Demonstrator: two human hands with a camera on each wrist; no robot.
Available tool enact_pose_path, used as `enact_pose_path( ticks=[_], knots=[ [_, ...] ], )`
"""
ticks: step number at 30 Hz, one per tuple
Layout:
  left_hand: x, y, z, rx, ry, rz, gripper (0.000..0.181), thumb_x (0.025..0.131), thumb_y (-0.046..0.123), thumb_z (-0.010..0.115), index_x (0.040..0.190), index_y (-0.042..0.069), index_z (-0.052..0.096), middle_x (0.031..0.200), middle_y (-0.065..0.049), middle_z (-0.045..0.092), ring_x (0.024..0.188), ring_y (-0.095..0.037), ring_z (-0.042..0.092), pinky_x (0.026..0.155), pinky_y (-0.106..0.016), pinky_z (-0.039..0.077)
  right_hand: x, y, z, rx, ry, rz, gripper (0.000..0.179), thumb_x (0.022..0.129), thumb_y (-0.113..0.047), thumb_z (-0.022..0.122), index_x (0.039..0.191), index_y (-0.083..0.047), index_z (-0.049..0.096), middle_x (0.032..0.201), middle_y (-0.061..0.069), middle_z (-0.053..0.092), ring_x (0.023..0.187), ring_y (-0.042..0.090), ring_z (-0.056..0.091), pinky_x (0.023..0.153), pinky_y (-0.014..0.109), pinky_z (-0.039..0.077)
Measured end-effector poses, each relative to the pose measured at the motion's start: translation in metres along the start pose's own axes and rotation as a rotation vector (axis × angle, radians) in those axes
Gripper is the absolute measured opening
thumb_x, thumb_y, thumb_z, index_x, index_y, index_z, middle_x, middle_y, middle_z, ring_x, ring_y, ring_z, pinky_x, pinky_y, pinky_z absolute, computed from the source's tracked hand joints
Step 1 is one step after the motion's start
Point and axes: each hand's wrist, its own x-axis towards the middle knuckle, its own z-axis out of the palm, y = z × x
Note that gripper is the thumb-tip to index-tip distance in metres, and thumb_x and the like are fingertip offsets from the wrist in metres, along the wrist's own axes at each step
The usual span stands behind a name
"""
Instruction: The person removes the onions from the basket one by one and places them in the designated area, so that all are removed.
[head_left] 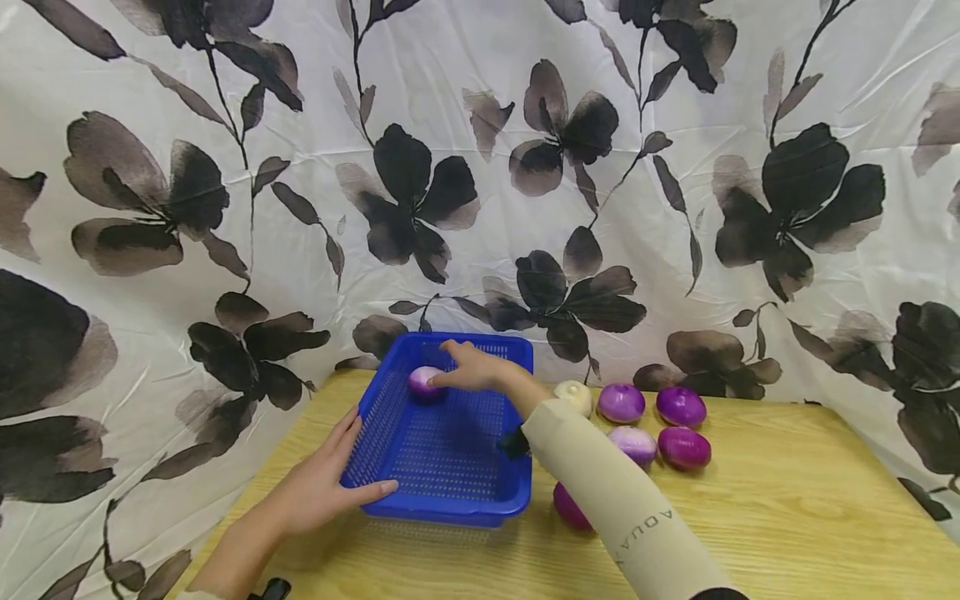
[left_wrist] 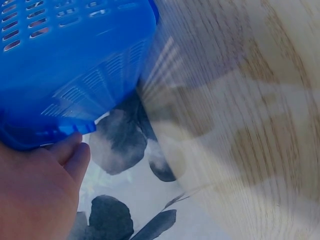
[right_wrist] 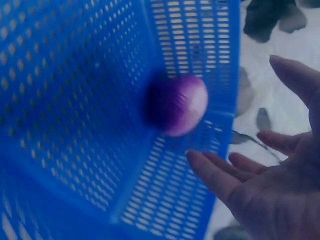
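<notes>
A blue plastic basket (head_left: 442,506) with slotted walls stands tilted on the wooden table. My left hand (head_left: 318,487) grips its near left corner, thumb over the rim and fingers along the outer side; the left wrist view shows those fingers at the basket's edge (left_wrist: 70,131). Inside, a purple-and-white onion (head_left: 424,383) lies in the far left corner. Over the basket reaches my right hand (head_left: 476,368), its fingers spread and holding nothing. In the right wrist view a gap shows between the fingertips (right_wrist: 192,156) and the onion (right_wrist: 187,107).
Right of the basket are a pale onion (head_left: 573,395) and several purple ones, among them one (head_left: 621,403) at the back and another (head_left: 572,510) partly behind the right sleeve (head_left: 622,500). A floral curtain (head_left: 480,217) hangs close behind the table (head_left: 795,500).
</notes>
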Motion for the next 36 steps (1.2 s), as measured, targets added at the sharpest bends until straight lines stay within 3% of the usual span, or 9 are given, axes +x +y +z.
enact_pose_path(
  ticks=[5,11,20,27,36],
  knots=[
    [0.000,-0.002,0.002,0.001,0.010,-0.002,0.121,0.083,0.076,0.065,0.163,0.001,0.013,0.171,-0.017,0.009,0.147,-0.051,0.031,0.106,-0.072,0.036,0.023,0.004,0.023,0.105,0.025,0.100,0.088,0.098,-0.041,0.065,0.159,0.005,0.021,0.164,0.024,0.028,0.155,0.040,0.018,0.124,0.053,0.020],
    [0.000,-0.002,0.005,-0.010,0.017,0.014,0.121,0.083,0.076,0.065,0.163,0.000,0.015,0.171,-0.016,0.010,0.146,-0.050,0.033,0.107,-0.071,0.036,0.040,0.010,0.053,0.174,0.056,0.218,0.090,0.094,-0.037,0.071,0.158,0.005,0.023,0.159,0.028,0.033,0.149,0.042,0.030,0.120,0.055,0.028],
    [-0.001,-0.001,0.003,0.004,0.008,-0.017,0.123,0.082,0.078,0.064,0.163,0.001,0.014,0.171,-0.015,0.010,0.146,-0.050,0.033,0.107,-0.071,0.036,0.045,0.010,0.067,0.201,0.144,0.222,0.067,0.092,-0.026,0.074,0.144,0.005,0.045,0.138,0.027,0.052,0.128,0.039,0.052,0.109,0.051,0.043],
    [-0.001,0.001,-0.001,0.020,-0.003,-0.022,0.120,0.084,0.075,0.065,0.164,0.002,0.013,0.171,-0.017,0.010,0.146,-0.051,0.032,0.106,-0.072,0.036,0.041,0.010,0.068,0.417,0.145,0.225,0.054,0.093,-0.016,0.074,0.137,0.004,0.048,0.131,0.023,0.057,0.118,0.039,0.061,0.091,0.052,0.057],
    [-0.001,0.000,0.002,0.020,0.014,-0.011,0.120,0.084,0.076,0.065,0.163,0.002,0.014,0.171,-0.016,0.010,0.145,-0.052,0.034,0.106,-0.071,0.037,0.040,0.009,0.071,0.409,0.197,0.212,0.041,0.090,-0.012,0.076,0.118,0.007,0.052,0.108,0.018,0.056,0.102,0.035,0.064,0.084,0.050,0.060]
  ],
)
